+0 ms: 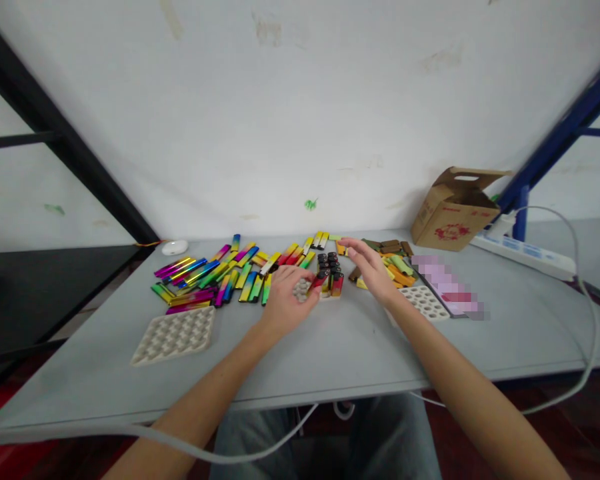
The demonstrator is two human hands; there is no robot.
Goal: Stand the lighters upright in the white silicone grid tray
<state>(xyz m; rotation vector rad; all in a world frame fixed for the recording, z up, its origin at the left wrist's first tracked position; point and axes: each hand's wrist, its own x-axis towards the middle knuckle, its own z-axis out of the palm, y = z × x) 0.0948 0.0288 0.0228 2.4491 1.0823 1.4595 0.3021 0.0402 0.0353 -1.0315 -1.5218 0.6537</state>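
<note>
My left hand [287, 299] is closed, thumb and fingers pinching a short red stick with a black end [319, 280]. It is over a pale holed tray [301, 291], partly hidden by that hand. Several similar red sticks [337, 285] stand upright in the tray's right part, black ends up. My right hand [371, 267] is open just right of them, fingers stretched toward the wall, and holds nothing that I can see. Beneath and beyond it lie orange, green and brown flat pieces [403, 265], partly covered by the hand.
Many shiny gradient-coloured sticks [215, 272] lie loose at the left. Pale holed trays lie at the front left [175, 335] and the right [425, 303]. A pink-screened phone [443, 287], an open cardboard box [453, 213], a power strip [527, 255] and a white case [175, 248] are on the table.
</note>
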